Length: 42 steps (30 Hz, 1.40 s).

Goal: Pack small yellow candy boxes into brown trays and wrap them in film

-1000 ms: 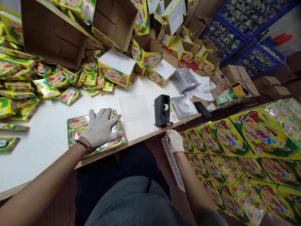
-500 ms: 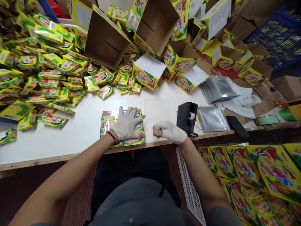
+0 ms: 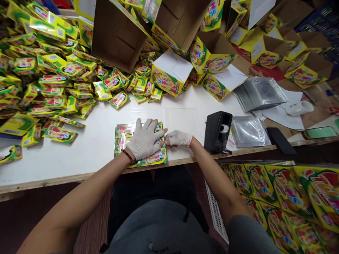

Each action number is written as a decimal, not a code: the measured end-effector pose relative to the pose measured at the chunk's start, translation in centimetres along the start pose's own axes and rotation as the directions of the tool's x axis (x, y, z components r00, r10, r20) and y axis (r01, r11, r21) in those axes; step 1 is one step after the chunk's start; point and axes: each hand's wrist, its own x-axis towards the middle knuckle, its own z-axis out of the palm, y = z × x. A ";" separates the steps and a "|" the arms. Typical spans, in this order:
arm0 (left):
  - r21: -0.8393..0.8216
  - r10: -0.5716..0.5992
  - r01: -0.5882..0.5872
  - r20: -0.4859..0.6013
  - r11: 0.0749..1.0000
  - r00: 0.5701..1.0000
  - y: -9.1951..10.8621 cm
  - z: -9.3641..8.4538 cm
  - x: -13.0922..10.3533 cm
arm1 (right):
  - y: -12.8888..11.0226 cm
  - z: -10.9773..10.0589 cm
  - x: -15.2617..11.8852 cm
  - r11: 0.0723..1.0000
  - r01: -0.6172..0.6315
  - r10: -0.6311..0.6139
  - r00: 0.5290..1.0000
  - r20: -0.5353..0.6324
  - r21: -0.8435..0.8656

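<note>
A flat block of small yellow-green printed boxes (image 3: 155, 158) lies at the table's front edge, with a shiny clear cover around it. My left hand (image 3: 145, 139), in a white knit glove with bare fingertips showing, rests flat on top of it with fingers spread. At the block's right edge, my right hand (image 3: 178, 138), also gloved, has its fingers pinched together and touches the side. Whatever is between those fingers is too small to make out. A clear plastic lid or sheet (image 3: 182, 120) lies flat just beyond my right hand. The black tape dispenser (image 3: 217, 132) stands to its right.
Loose small boxes (image 3: 55, 81) are heaped at the left and back. Large open cartons (image 3: 119, 35) stand behind them. Clear plastic covers (image 3: 261, 93) are stacked at right, near a dark phone-like slab (image 3: 280, 140) and a white cup (image 3: 299, 108). Filled cartons (image 3: 280, 187) sit below right.
My right hand has moved left from beside the tape dispenser to the block's right edge. My left hand stays flat on the block. The view has shifted slightly.
</note>
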 end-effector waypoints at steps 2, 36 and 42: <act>-0.009 0.005 -0.005 0.002 1.000 1.000 0.0 0.0 0.1 | 0.7 0.6 0.6 0.994 -0.105 0.106 0.994 -0.014 0.027; 0.013 0.161 -0.170 -0.407 0.985 0.899 -3.2 6.5 -8.3 | 4.3 5.3 -8.3 0.473 0.094 -0.836 0.363 -0.412 -0.876; 0.036 0.200 -0.215 -0.533 0.976 0.822 -4.0 6.2 -7.6 | 9.0 -1.6 -17.7 0.962 -0.199 -0.204 -0.071 -0.976 -0.187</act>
